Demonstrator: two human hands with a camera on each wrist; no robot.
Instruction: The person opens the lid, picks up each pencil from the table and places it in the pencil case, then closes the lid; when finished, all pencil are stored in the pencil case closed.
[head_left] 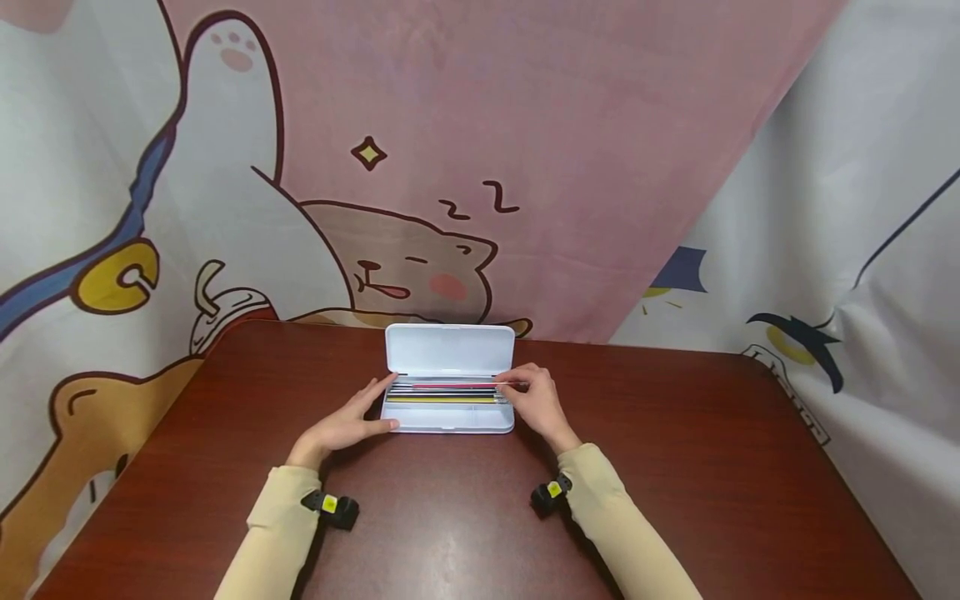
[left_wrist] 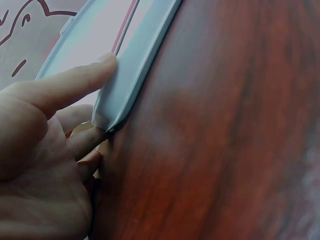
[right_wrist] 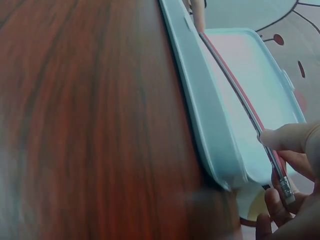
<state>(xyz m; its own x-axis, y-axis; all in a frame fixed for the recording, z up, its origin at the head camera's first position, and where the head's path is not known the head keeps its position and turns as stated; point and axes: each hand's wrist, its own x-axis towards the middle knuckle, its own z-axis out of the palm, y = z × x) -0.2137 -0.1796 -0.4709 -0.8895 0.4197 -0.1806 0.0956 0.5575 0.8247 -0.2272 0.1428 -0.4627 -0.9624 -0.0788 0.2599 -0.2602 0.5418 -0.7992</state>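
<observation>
A pale blue-white pencil case (head_left: pixel 431 417) lies open on the table, its lid (head_left: pixel 450 348) standing up at the back. Several pencils (head_left: pixel 442 400) lie lengthwise in it, one of them yellow. My left hand (head_left: pixel 343 427) holds the case's left end, thumb at the front corner and forefinger at the back. In the left wrist view its other fingers (left_wrist: pixel 82 142) are beside that end. With thumb and fingers, my right hand (head_left: pixel 534 400) pinches a red-and-dark striped pencil (right_wrist: pixel 240 95) near its eraser end. This pencil runs lengthwise over the case; the right wrist view shows its white eraser (right_wrist: pixel 290 199).
The case stands near the back edge of a dark red-brown wooden table (head_left: pixel 435 508). Behind the table hangs a cloth (head_left: pixel 585 167) printed with cartoon animals. Black wrist cameras (head_left: pixel 341 511) are strapped to both sleeves.
</observation>
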